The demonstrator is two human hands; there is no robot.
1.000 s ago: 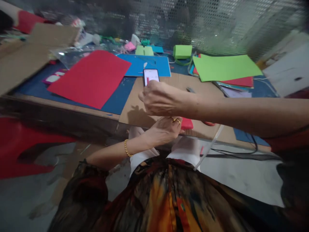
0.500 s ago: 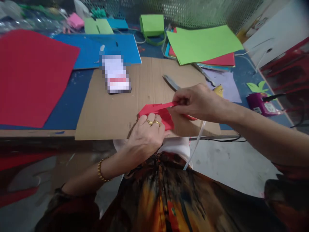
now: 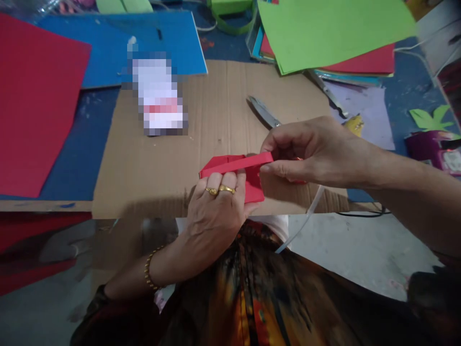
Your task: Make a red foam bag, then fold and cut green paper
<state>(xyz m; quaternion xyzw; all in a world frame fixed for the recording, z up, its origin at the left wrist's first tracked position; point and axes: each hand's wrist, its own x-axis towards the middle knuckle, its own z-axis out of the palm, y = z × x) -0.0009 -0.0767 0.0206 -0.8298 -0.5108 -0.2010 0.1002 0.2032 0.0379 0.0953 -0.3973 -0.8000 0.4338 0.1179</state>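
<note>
A folded piece of red paper (image 3: 255,186) lies on the cardboard near the table's front edge. My left hand (image 3: 219,202), with two rings, presses down over it, fingers curled on its near side. Along its top slants a narrow red paper strip (image 3: 257,161). My right hand (image 3: 302,151) pinches the strip's right end between thumb and fingers. Partly under that hand is a pair of scissors (image 3: 264,111), blades pointing to the far left, handles mostly hidden.
The cardboard sheet (image 3: 201,115) covers the table's middle. A blurred-out phone (image 3: 158,96) rests at its left. Red (image 3: 39,105) and blue (image 3: 176,43) sheets lie left; green sheets (image 3: 334,33) top a stack at the back right. A utility knife (image 3: 331,96) lies beside it.
The view has tilted down and come closer. My right fingers have shifted on the strip so that its right end now shows. My left hand still holds the folded paper down.
</note>
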